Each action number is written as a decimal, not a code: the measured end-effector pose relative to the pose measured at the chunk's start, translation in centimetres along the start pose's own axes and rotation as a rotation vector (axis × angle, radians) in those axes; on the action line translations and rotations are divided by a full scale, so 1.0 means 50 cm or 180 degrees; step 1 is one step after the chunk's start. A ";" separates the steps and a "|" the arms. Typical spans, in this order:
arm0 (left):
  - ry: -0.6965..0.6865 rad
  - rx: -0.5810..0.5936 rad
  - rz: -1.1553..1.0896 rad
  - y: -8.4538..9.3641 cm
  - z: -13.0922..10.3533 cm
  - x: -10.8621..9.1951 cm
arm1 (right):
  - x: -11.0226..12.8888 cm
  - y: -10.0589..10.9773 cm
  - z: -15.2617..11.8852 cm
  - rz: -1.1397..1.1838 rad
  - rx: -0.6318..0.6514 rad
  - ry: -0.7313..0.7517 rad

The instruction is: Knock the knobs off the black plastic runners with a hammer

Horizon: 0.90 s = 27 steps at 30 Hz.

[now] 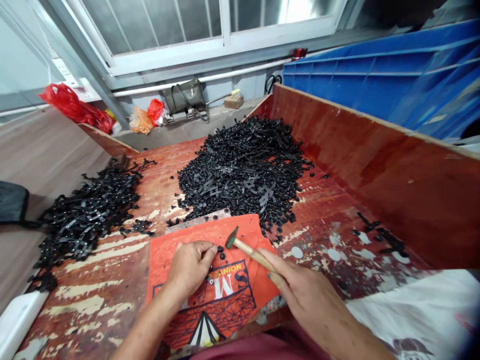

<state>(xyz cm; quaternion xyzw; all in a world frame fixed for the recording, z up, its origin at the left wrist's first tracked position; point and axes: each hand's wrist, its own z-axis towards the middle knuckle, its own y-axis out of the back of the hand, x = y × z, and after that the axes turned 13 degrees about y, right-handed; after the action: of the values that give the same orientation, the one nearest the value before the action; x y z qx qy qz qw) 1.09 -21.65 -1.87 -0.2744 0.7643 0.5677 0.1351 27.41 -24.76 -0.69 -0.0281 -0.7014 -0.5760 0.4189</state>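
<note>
My right hand (296,280) is wrapped round the wooden handle of a small hammer (249,250), its dark head raised just right of my left fingertips. On the orange printed cloth (168,245), my left hand (193,262) has thumb and forefinger pinched together beside small round black pieces (221,252); whether anything is between those fingers is too small to tell. Beyond the cloth rises a large pile of small black parts (243,170). A second heap of black parts (90,210) lies at the left.
Wooden side boards (367,165) border the red worn table. Behind stand a blue crate (367,75), a dark bag (184,97), a small block (233,101) and red plastic bags (78,107). White cloth (420,310) lies at the lower right, a white object (22,320) at the lower left.
</note>
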 end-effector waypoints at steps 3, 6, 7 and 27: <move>-0.0083 -0.0262 0.0254 0.000 -0.012 -0.010 | 0.005 0.014 0.012 -0.0039 -0.0160 0.0237; 0.0071 -0.0143 0.0123 -0.003 -0.010 -0.004 | 0.003 0.016 0.019 -0.0131 -0.0112 0.0329; 0.0139 -0.0043 0.0026 -0.004 -0.006 0.001 | 0.002 0.016 0.019 -0.0162 -0.0078 0.0287; 0.0100 -0.0021 0.0015 -0.010 -0.003 0.005 | -0.005 -0.027 0.025 -0.0261 -0.0120 0.0377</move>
<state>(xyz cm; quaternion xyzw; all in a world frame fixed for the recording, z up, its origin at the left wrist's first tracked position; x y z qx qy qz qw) 1.18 -21.97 -2.37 -0.2819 0.7651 0.5662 0.1209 26.17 -24.05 -1.88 0.0269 -0.6650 -0.6065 0.4350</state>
